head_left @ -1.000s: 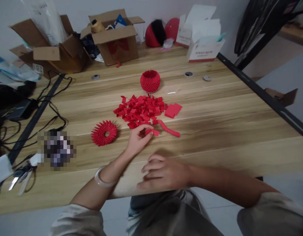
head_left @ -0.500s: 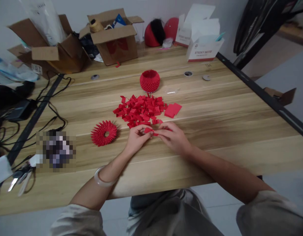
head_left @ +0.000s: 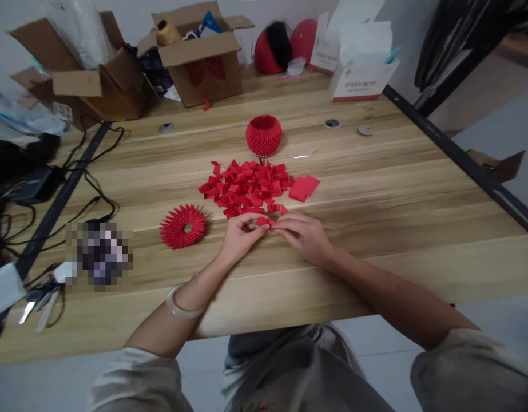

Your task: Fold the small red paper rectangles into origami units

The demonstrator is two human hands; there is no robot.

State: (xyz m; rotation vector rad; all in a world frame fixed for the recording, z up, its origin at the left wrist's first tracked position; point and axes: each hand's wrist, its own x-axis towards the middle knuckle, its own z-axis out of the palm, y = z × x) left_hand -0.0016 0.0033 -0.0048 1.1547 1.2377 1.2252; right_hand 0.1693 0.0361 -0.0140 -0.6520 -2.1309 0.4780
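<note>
Between my two hands is a small piece of folded red paper (head_left: pixel 264 221). My left hand (head_left: pixel 241 236) pinches its left part between thumb and fingers, and my right hand (head_left: pixel 305 234) pinches its right end; the fingertips partly cover it. Just beyond lies a loose pile of folded red paper pieces (head_left: pixel 246 186). To the pile's right sit flat red paper sheets (head_left: pixel 304 187). A spiky red paper ring (head_left: pixel 182 227) rests left of my left hand. Behind the pile stands a round red bowl (head_left: pixel 264 136) built of folded paper pieces.
Cardboard boxes (head_left: pixel 203 71) and a white sticky-note box (head_left: pixel 360 80) line the back of the wooden table (head_left: pixel 396 229). Black cables (head_left: pixel 87 183) and scissors (head_left: pixel 38 297) lie at the left. A red and black round object (head_left: pixel 272 48) is by the wall.
Both hands still hold the red paper piece, with the fingers slightly shifted and more of the paper's left part showing. The whole view has moved a little.
</note>
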